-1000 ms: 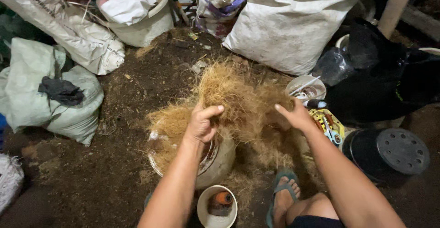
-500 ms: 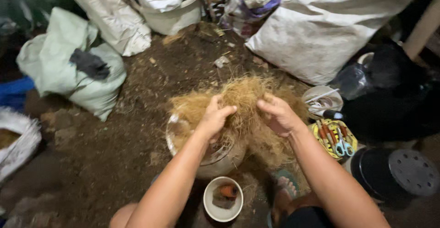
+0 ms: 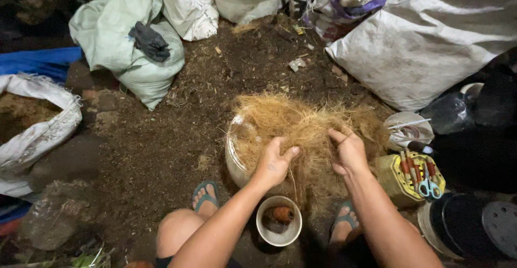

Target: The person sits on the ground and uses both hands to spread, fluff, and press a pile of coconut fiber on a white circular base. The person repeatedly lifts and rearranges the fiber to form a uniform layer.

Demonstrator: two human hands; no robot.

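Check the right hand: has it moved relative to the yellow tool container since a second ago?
Yes. The right hand has drawn in from the fibre's outer edge, away from the yellow tool container, toward the left hand on the fibre mass.

Counted: two hands, left hand (image 3: 273, 163) and right hand (image 3: 350, 150); one fibre mass (image 3: 301, 125); two white pots (image 3: 235, 160) (image 3: 278, 237); two sandals (image 3: 204, 192) (image 3: 342, 220); one scissors (image 3: 429, 184).

I see a garden work spot on a dirt floor (image 3: 161, 149), with big white sacks (image 3: 431, 36), pots (image 3: 278, 222), coconut fibre (image 3: 301, 122), and a tub of tools (image 3: 412, 176).
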